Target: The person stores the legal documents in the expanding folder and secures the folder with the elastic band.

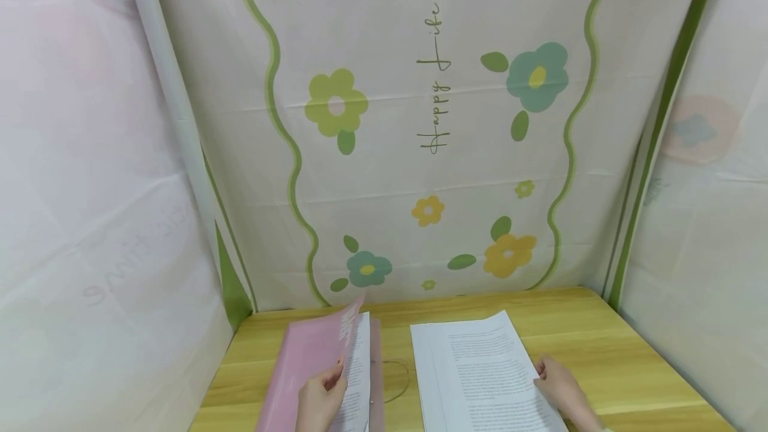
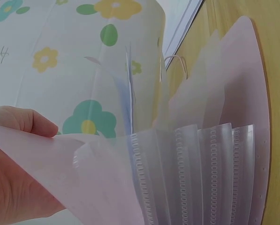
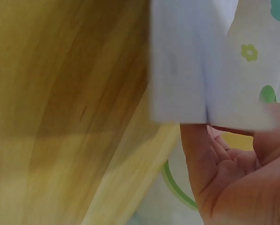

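A pink folder [image 1: 297,359] lies on the left of the table, its cover partly lifted. My left hand [image 1: 321,397] pinches the cover's free edge between thumb and fingers. Under the cover, a printed sheet [image 1: 362,359] shows in the head view. Clear plastic sleeves [image 2: 193,173] with punched strips fan out between the covers in the left wrist view. To the right lie white printed papers [image 1: 486,365]. My right hand [image 1: 561,389] pinches their right edge, and the right wrist view shows the papers' lower corner [image 3: 182,84] raised off the wood, held by thumb and fingers.
A thin cord loop [image 1: 403,379] sticks out from the folder's right side, between folder and papers. The wooden table [image 1: 624,365] ends at a flowered cloth [image 1: 384,172] behind, with a white cloth wall [image 1: 90,219] on the left and another [image 1: 714,232] on the right.
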A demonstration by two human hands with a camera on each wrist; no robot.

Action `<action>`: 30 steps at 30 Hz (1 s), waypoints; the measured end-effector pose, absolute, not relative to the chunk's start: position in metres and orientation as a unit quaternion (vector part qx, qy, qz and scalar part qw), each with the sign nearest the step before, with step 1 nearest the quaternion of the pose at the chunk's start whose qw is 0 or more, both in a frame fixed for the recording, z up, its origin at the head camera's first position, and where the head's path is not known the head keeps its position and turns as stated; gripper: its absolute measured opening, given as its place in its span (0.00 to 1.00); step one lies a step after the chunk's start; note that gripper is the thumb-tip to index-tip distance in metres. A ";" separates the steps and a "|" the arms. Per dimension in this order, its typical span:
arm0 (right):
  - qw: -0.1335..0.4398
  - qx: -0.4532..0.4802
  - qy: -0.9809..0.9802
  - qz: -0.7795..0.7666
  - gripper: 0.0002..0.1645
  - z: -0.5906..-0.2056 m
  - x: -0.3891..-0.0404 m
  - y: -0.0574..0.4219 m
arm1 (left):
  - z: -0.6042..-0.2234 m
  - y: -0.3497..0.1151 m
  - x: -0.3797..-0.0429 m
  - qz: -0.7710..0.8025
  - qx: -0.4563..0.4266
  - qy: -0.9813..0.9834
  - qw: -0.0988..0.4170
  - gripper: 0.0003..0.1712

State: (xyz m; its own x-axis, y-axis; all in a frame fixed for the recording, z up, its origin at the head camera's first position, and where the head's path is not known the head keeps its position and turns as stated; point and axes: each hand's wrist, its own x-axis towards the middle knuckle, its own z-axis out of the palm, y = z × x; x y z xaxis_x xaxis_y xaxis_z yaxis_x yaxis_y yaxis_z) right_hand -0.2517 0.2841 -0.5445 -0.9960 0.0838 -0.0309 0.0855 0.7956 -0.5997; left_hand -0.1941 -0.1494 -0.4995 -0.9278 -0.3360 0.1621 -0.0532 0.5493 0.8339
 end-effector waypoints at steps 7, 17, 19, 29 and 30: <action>-0.031 0.031 0.945 -0.325 0.08 -0.545 -0.252 0.286 | -0.499 -0.149 -0.194 -0.456 0.117 -0.869 0.156 0.18; -0.011 0.052 0.922 -0.383 0.08 -0.548 -0.248 0.293 | -0.501 -0.149 -0.195 -0.457 0.117 -0.869 0.148 0.18; 0.001 0.058 0.916 -0.397 0.08 -0.549 -0.248 0.295 | -0.501 -0.149 -0.195 -0.456 0.116 -0.869 0.150 0.18; 0.051 0.089 0.863 -0.494 0.12 -0.549 -0.244 0.301 | -0.501 -0.150 -0.196 -0.465 0.114 -0.865 0.151 0.19; 0.054 0.091 0.860 -0.499 0.12 -0.548 -0.244 0.301 | -0.501 -0.150 -0.196 -0.466 0.113 -0.864 0.150 0.19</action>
